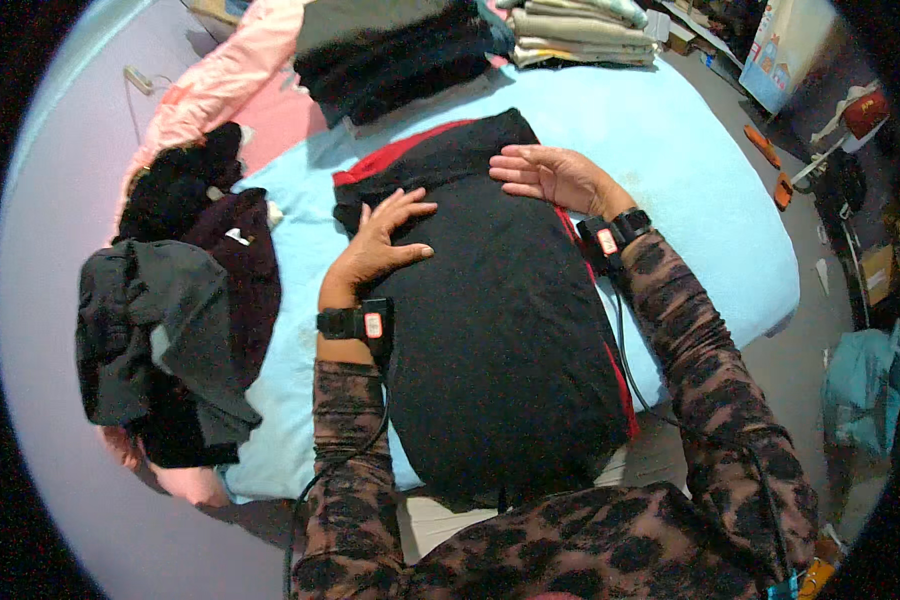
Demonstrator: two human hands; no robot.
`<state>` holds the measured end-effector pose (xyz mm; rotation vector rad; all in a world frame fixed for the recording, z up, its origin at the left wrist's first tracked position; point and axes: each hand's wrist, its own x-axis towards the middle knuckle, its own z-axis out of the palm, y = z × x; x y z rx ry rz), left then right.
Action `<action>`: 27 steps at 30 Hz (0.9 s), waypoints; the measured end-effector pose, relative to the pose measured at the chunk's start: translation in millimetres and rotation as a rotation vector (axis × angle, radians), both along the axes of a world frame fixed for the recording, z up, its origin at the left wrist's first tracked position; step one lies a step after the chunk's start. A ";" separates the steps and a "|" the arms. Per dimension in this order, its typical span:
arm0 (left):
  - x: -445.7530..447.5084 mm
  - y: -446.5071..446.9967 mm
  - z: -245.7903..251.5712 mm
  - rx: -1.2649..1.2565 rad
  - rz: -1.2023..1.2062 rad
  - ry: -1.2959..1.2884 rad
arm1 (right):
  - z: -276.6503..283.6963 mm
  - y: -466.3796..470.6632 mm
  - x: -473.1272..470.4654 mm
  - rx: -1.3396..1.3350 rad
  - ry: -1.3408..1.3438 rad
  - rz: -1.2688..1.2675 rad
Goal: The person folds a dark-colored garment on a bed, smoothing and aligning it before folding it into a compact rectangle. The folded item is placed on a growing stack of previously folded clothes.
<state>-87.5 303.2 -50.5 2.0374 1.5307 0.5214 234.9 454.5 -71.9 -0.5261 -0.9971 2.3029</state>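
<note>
A black garment (495, 322) with red edging lies flat before me, its long side running away from my body. My left hand (390, 240) rests on its left side, fingers spread and holding nothing. Near the upper right edge, my right hand (551, 176) is turned on its side with straight fingers, the palm partly showing; nothing is in it. Whether that hand presses on the cloth or hovers just above it, I cannot tell. A red strip (397, 150) shows along the garment's far left edge. Both wrists carry black strapped devices with cables.
The garment lies on a light blue bed cover (690, 187). Rumpled dark clothes (172, 322) are heaped at the left, near a pink cloth (229, 71). Folded dark clothes (397, 60) and a stack of light folded fabrics (581, 37) stand at the far side. A teal bag (862, 390) sits at the right.
</note>
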 end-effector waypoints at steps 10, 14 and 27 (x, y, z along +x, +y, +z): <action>-21.3 -107.6 65.8 0.315 0.297 -0.342 | 76.3 -81.1 39.2 0.970 -0.325 -0.272; 16.1 -224.7 59.1 0.400 0.183 -0.060 | 74.4 -173.1 73.6 1.678 -0.547 0.006; 32.4 -315.7 16.6 0.262 0.340 -0.185 | 64.5 -206.2 113.6 1.745 -0.790 -0.053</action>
